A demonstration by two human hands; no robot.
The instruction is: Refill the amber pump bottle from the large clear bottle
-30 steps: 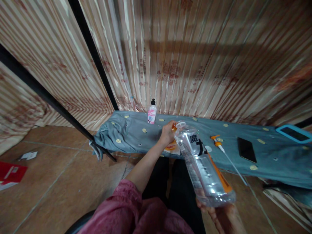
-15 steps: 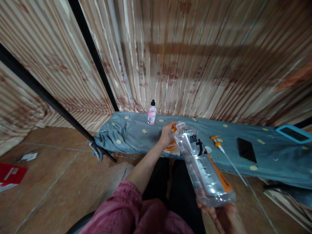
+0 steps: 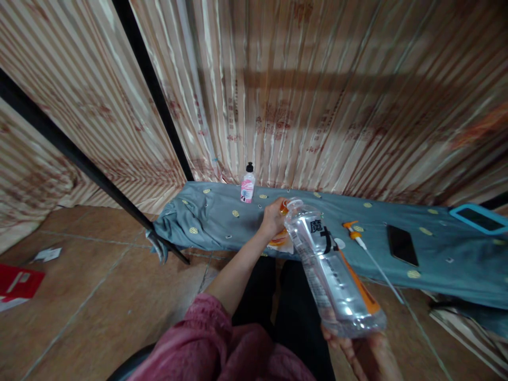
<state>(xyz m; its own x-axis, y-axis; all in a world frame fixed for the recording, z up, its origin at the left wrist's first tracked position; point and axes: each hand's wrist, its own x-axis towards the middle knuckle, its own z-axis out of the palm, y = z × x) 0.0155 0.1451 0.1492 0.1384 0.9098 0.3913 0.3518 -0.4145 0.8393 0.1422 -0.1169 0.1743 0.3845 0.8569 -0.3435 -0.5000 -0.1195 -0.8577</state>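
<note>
The right hand gripped the base of a clear plastic bottle, tilted with its open mouth toward the blue-covered table's front edge. There the left hand closed on an orange-labelled bottle.

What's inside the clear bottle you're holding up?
The clear bottle, tilted with its base in the right hand, looks empty; no liquid level shows. The left hand sits beside its open neck. The label hides part of the inside.
</note>
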